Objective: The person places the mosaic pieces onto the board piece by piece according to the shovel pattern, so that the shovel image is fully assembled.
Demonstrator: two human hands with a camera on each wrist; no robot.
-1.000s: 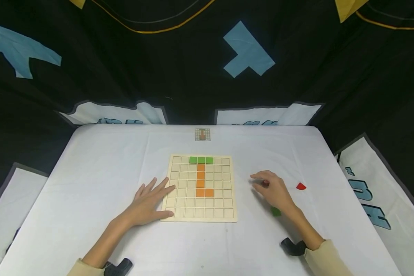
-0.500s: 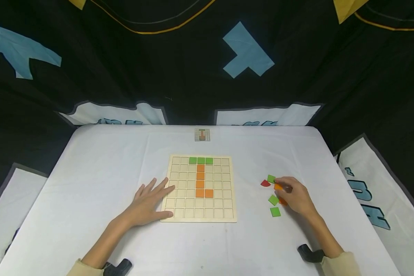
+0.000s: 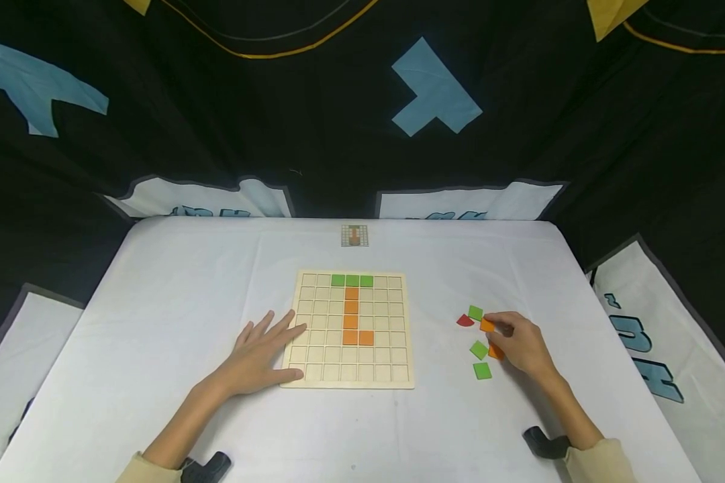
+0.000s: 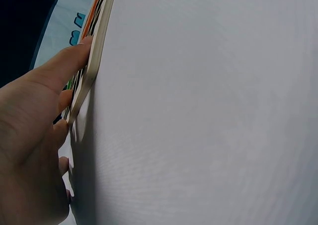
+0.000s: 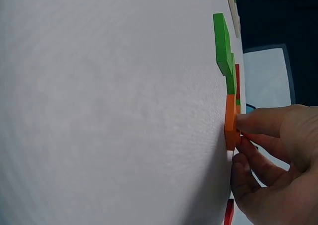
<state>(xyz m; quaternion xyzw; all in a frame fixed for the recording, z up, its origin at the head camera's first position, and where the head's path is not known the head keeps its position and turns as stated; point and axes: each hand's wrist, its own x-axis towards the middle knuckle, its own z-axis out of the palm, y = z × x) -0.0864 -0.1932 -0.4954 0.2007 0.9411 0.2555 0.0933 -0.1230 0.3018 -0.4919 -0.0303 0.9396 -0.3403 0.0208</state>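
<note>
Operating from afar, I rest the left hand [image 3: 256,362], fingers spread, on the left edge of the board [image 3: 393,352], presumably steadying it; to its right, the right hand [image 3: 521,343] pinches an orange tile [image 3: 487,325] near green tiles [image 3: 482,371], likely clustered there for easy reach.

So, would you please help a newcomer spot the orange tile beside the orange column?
On the white table, the left hand touches a gridded board with an orange column. Right of its lowest square sits the tile, the board's only orange piece outside that column.
</note>
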